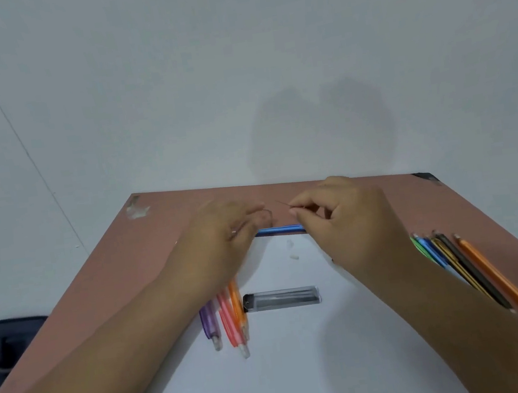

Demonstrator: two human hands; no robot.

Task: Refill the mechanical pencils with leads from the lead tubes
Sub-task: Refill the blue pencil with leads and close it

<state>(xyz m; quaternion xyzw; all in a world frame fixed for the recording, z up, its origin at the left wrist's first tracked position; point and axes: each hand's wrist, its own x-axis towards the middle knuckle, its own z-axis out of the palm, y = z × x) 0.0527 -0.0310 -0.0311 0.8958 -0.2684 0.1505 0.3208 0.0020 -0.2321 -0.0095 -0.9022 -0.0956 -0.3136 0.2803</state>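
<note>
Both hands (222, 230) (341, 215) forward, fingers curled

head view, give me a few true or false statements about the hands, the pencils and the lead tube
1. The right hand pinches a thin lead. True.
2. The lead tube stands upright on the bare table. False: it lies flat on the white sheet.
3. A blue pencil lies between the two hands. True.
4. The purple, pink and orange pencils lie at the table's right edge. False: they lie left of the lead tube, partly under the left forearm.
5. The left hand rests in the person's lap. False: it is over the table at the blue pencil's left end.
</note>
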